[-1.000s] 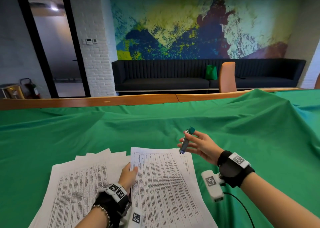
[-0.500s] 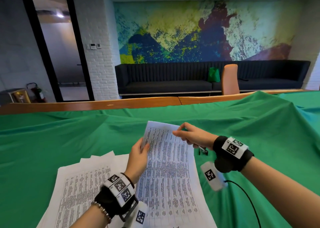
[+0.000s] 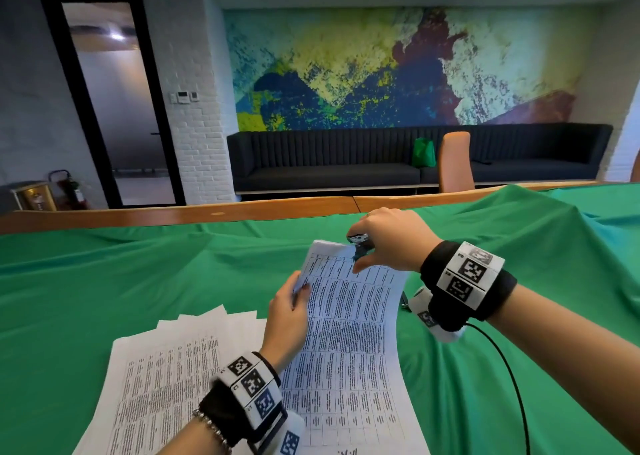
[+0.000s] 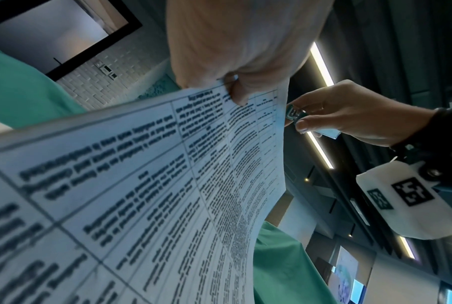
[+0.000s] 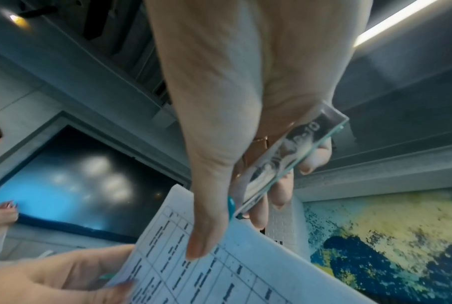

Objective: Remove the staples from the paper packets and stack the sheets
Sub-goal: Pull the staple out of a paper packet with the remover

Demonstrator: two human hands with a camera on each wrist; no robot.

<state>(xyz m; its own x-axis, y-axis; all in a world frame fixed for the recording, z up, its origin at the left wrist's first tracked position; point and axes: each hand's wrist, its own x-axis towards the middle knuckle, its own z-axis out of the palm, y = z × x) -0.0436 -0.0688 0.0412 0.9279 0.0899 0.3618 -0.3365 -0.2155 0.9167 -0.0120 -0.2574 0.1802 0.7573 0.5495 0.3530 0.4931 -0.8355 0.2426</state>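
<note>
Clearly, a table-printed paper packet (image 3: 349, 319) is pinched and lifted off the green tabletop (image 3: 104, 281) by the left hand (image 3: 287, 319). A metal-and-teal staple remover (image 3: 360, 245) is gripped at its top corner by the right hand (image 3: 388, 243); the staple is hidden

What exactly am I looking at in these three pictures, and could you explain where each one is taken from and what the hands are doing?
There is no machine here: a person works with bare hands, wearing a camera on the head and one on each wrist. The head view looks down at a table under a green cloth. The two wrist views look along each hand from below, so the ceiling shows behind.

The left hand grips the left edge of a printed paper packet and lifts its far end off the table. The right hand holds a small metal staple remover at the packet's top edge; whether it has caught a staple cannot be seen. Beside the packet, on the left, lies a fanned pile of loose sheets.
</note>
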